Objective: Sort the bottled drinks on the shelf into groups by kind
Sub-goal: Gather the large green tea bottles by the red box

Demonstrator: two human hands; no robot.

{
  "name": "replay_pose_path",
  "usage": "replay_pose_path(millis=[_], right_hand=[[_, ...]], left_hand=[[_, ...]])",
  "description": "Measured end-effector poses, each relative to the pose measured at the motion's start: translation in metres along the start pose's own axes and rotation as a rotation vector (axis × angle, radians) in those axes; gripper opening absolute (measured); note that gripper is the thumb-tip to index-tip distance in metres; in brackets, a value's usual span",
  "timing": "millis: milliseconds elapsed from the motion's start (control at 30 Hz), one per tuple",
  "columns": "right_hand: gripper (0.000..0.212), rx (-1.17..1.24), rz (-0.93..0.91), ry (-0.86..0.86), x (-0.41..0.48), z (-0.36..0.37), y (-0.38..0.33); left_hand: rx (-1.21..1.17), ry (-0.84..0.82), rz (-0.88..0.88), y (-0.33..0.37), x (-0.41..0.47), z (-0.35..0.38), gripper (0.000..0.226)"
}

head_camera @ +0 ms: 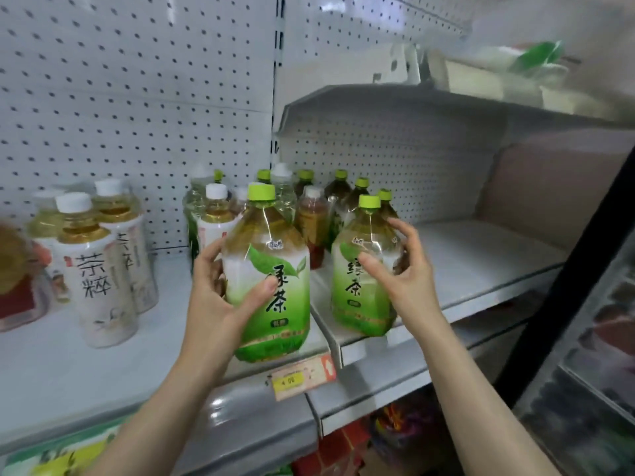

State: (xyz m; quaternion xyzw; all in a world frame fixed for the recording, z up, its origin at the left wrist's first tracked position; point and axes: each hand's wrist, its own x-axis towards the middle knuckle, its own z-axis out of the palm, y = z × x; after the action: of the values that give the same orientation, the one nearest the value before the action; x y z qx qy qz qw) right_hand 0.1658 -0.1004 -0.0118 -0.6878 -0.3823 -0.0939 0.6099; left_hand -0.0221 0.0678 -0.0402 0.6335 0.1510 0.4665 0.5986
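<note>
Left hand [223, 297] wraps the near bottle [271, 269]: thumb across the glossy green-and-white label, fingers curled behind. It is clear ribbed plastic with a squarish body and lime cap, at the front edge of the smooth grey shelf [68, 355]; whether its base rests there is unclear. Right hand [402, 269] is spread, fingers loosely curved beside a matching second bottle [360, 297] standing on the next shelf section; contact is unclear. Behind them cluster darker green-capped bottles [340, 197]. At left stand white-capped bottles [96, 269] with pale sleeves, before a perforated pegboard [137, 97].
</note>
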Motion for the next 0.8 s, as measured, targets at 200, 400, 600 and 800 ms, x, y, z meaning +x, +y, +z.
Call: replay_pose_path(millis=[200,400,600,800], right_hand=[[0.074,0.086,0.007,-0.227,0.040,0.029,0.049],[0.079,0.159,-0.058,-0.492,0.057,0.038,0.071],[0.082,0.072,-0.151,-0.590,0.064,0.000,0.078],[0.083,0.022,-0.082,-0.596,0.079,-0.062,0.099]], left_hand=[[0.098,0.166,0.021,-0.009,-0.005,0.027,0.094],[0.182,0.311,0.080,-0.022,-0.016,0.046,0.088],[0.239,0.385,0.093,-0.038,-0.022,0.066,0.081],[0.333,0.354,0.136,-0.045,-0.013,0.095,0.084]])
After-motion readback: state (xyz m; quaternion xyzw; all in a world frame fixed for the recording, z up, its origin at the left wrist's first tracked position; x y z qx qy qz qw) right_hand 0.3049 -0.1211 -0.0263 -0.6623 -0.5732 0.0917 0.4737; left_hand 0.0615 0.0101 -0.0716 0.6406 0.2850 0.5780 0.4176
